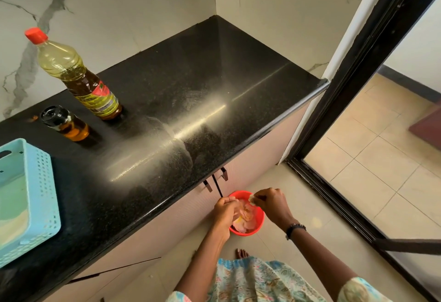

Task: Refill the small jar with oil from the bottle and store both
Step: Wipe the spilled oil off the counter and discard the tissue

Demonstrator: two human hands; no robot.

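A tall oil bottle (pixel 74 72) with a red cap stands on the black countertop (pixel 191 101) at the back left. Just in front of it stands the small glass jar (pixel 64 124) with a black lid and amber oil inside. Both of my hands are well below the counter edge, over a red bowl (pixel 259 221) on the floor. My left hand (pixel 224 211) grips a pale cloth or paper (pixel 245 213) in the bowl. My right hand (pixel 269 202) pinches a pale scrap of the same material at the bowl's rim.
A light blue perforated basket (pixel 28 196) sits on the counter at the left edge. Cabinet doors with dark handles (pixel 216 181) are under the counter. A black-framed glass door (pixel 358 87) stands to the right, with tiled floor beyond.
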